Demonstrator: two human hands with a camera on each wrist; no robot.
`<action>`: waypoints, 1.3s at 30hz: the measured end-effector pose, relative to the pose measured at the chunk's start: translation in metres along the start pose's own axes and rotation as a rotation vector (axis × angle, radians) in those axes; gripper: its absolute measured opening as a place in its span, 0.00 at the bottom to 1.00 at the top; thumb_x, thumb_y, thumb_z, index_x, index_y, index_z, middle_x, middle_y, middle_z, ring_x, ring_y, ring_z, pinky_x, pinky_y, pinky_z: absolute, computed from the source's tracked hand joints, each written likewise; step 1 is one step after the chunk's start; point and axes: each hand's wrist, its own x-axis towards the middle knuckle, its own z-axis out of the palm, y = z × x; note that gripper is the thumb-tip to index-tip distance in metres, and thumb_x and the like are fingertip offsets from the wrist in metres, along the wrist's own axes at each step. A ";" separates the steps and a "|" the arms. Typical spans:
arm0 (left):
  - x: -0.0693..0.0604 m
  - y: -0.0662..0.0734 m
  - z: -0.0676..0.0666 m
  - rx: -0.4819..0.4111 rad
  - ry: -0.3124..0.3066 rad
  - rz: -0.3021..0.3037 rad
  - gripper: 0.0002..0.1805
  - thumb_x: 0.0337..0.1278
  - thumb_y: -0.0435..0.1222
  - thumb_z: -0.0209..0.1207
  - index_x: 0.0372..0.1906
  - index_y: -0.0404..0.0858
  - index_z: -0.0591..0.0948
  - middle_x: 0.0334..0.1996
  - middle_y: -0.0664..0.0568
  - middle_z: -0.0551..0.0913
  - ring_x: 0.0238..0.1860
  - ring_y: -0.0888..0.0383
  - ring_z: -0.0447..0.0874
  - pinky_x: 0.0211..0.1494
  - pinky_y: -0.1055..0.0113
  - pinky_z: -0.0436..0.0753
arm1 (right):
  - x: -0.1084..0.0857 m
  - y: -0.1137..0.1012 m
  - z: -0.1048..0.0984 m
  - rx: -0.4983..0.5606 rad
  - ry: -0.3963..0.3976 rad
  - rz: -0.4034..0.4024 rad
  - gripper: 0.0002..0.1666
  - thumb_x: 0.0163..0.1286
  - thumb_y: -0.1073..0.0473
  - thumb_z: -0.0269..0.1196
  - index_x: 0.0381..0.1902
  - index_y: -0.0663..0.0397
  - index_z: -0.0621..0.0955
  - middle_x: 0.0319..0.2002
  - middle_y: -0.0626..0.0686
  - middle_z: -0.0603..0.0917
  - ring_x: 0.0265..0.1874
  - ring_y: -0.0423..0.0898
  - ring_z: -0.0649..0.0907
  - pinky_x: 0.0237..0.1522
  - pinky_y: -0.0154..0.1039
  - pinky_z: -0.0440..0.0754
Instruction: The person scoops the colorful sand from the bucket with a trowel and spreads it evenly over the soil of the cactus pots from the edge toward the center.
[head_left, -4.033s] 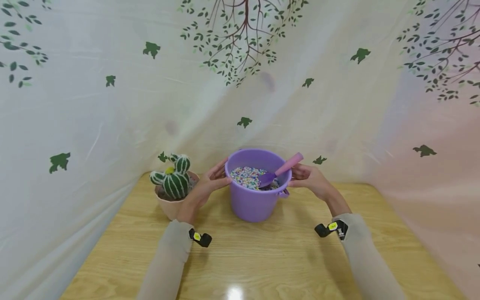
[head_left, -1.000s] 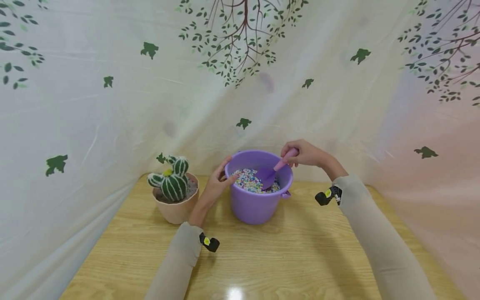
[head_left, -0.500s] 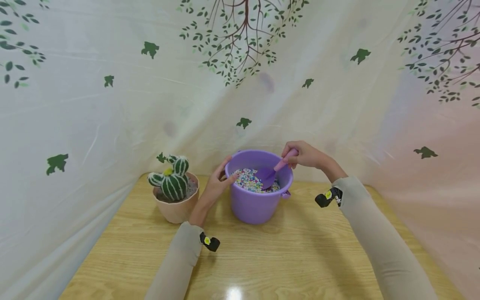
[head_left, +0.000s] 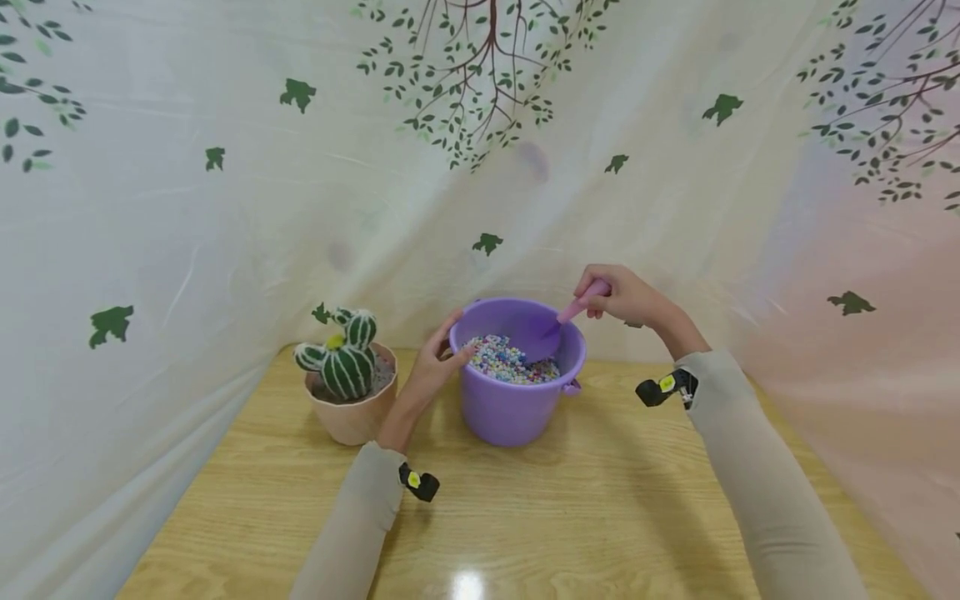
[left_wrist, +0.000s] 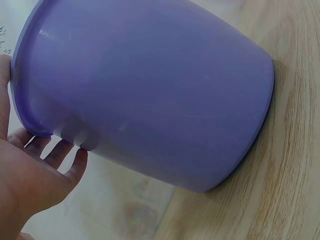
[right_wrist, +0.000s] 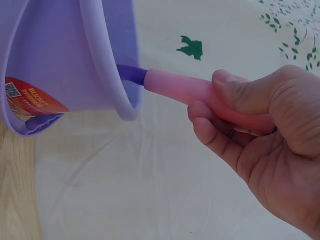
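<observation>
In the head view, a purple bucket [head_left: 504,412] with small multicoloured beads [head_left: 498,360] stands upright on the table. My left hand [head_left: 427,379] grips its left side, thumb over the rim; in the left wrist view its fingers [left_wrist: 60,152] touch the outer wall of the bucket [left_wrist: 150,90]. My right hand [head_left: 626,296], above the bucket's right rim, holds the pink handle [head_left: 583,303] of a shovel whose purple blade [head_left: 537,340] is inside, its lower edge in the beads. In the right wrist view, thumb and fingers of the hand [right_wrist: 275,135] wrap round that handle [right_wrist: 185,89].
A toy cactus [head_left: 348,372] in a peach pot [head_left: 354,421] stands left of the bucket, close to my left forearm. The wooden table [head_left: 525,517] ends at a pale leaf-printed cloth [head_left: 405,217]. In the right wrist view, the bucket's handle [right_wrist: 45,125] hangs at its side.
Four seconds ago both hands held the bucket's sides; since then my right hand has taken the shovel's handle. Over the last half second it has moved slightly up and right, tilting the blade more upright.
</observation>
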 end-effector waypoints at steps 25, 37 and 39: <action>0.000 0.001 0.002 0.049 0.040 0.001 0.39 0.67 0.31 0.60 0.80 0.42 0.60 0.78 0.46 0.62 0.74 0.41 0.66 0.75 0.50 0.71 | 0.008 0.024 0.027 0.114 0.047 0.164 0.09 0.70 0.67 0.66 0.38 0.69 0.76 0.29 0.64 0.89 0.19 0.41 0.79 0.21 0.31 0.76; 0.000 0.001 0.001 0.036 0.030 -0.031 0.40 0.66 0.32 0.60 0.80 0.46 0.60 0.77 0.43 0.64 0.73 0.41 0.67 0.65 0.66 0.78 | 0.000 0.030 0.033 0.189 0.076 0.140 0.08 0.72 0.67 0.63 0.38 0.70 0.76 0.32 0.66 0.89 0.21 0.42 0.79 0.23 0.32 0.77; 0.000 0.001 0.001 0.041 0.028 -0.033 0.40 0.66 0.33 0.61 0.80 0.46 0.60 0.77 0.44 0.63 0.73 0.41 0.67 0.67 0.62 0.77 | -0.002 0.035 0.034 0.233 0.074 0.110 0.08 0.73 0.68 0.63 0.39 0.71 0.75 0.35 0.67 0.90 0.22 0.44 0.80 0.24 0.31 0.77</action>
